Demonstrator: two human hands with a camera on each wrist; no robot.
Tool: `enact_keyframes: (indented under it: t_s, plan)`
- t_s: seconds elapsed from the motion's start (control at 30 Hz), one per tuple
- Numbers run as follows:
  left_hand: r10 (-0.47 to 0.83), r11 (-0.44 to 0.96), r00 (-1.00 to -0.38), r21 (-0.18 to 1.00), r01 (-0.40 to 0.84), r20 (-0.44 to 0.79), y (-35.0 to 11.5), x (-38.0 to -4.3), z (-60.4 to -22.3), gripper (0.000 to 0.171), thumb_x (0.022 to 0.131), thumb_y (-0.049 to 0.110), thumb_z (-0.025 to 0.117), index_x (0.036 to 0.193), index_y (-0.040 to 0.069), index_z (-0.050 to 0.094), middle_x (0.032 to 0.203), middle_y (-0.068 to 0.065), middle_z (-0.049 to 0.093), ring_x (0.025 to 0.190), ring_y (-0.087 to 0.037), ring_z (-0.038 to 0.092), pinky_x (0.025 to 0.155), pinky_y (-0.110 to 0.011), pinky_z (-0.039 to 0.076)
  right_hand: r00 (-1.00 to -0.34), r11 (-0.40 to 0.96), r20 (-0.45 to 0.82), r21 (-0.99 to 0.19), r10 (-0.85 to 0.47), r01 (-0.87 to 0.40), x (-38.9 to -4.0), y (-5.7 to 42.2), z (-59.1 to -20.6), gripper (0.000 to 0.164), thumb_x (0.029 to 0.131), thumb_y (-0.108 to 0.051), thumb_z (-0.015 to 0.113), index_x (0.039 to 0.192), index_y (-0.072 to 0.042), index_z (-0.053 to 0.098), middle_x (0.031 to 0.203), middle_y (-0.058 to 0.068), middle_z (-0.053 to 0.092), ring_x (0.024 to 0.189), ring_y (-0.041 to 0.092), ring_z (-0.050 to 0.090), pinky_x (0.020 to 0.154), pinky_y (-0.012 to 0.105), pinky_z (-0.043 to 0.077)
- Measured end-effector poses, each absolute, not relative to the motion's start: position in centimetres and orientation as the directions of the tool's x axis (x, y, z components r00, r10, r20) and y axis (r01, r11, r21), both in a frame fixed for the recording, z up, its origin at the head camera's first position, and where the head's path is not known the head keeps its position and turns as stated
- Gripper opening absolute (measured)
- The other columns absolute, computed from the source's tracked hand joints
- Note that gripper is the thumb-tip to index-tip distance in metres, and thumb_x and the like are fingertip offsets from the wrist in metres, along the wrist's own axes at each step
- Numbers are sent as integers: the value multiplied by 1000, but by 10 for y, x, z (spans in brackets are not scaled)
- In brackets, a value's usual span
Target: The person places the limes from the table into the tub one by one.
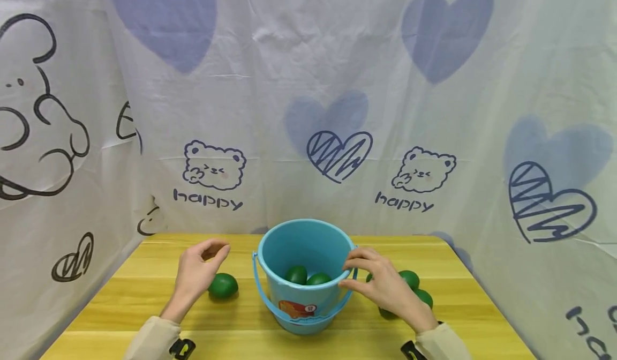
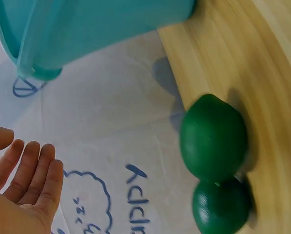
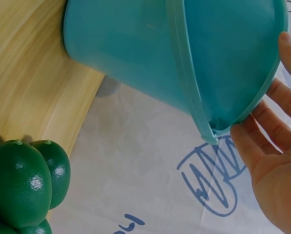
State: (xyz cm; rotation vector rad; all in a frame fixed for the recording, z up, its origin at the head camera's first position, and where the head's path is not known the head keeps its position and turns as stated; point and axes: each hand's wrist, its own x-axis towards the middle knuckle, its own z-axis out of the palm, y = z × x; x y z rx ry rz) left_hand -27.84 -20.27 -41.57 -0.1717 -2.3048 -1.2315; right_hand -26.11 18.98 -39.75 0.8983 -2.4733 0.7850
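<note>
A light-blue bucket (image 1: 300, 325) stands upright on the table, its handle hanging down in front. Two green limes (image 1: 296, 275) show inside it. My left hand (image 1: 200, 266) hovers to the left of the bucket with loosely bent fingers and nothing in it. In the left wrist view its thumb stands apart from the fingers. Below it on the table are two limes (image 2: 213, 139). My right hand (image 1: 381, 279) is at the bucket's right rim (image 3: 269, 80). Its fingertips seem to touch the rim from outside, the thumb beside the edge. The hand holds no lime.
Several more limes (image 1: 409, 279) lie together right of the bucket, partly hidden behind my right hand. The yellow wood-grain table (image 1: 159, 258) ends at a white curtain (image 1: 289, 199) printed with hearts and bears, which also hangs along both sides.
</note>
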Motion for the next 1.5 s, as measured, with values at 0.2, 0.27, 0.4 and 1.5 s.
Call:
enact_keyframes:
  t_s: [0.2, 0.27, 0.4, 1.5]
  plan:
    - [-179, 630, -864, 729, 267, 470, -219, -282, -425, 18, 94, 27, 68, 101, 13, 75, 95, -4, 74, 85, -14, 67, 74, -22, 55, -716, 637, 526, -366, -460, -678, -261, 189, -398, 23, 82, -49, 72, 96, -30, 71, 114, -12, 62, 108, 13, 59, 89, 37, 57]
    - [-190, 647, -866, 723, 244, 463, -225, -284, -427, 18, 94, 26, 67, 101, 12, 75, 95, -5, 74, 87, -17, 67, 75, -26, 55, -714, 639, 526, -362, -461, -679, -261, 189, -398, 23, 82, -48, 72, 96, -30, 71, 114, -11, 62, 108, 13, 59, 89, 37, 57]
    - [-202, 668, -871, 713, 212, 448, -236, -288, -430, 22, 95, 28, 66, 104, 10, 75, 98, -7, 74, 91, -22, 67, 79, -32, 56, -714, 645, 529, -354, -459, -677, -262, 189, -398, 24, 82, -48, 73, 97, -29, 71, 114, -11, 62, 108, 12, 59, 89, 37, 57]
    - [-142, 587, -987, 796, -148, -79, -290, -316, -474, 87, 87, 30, 73, 143, -18, 26, 140, -42, 33, 125, -55, 39, 103, -62, 39, -706, 638, 534, -350, -465, -685, -261, 189, -396, 23, 82, -46, 74, 97, -29, 71, 114, -11, 62, 108, 12, 59, 89, 36, 57]
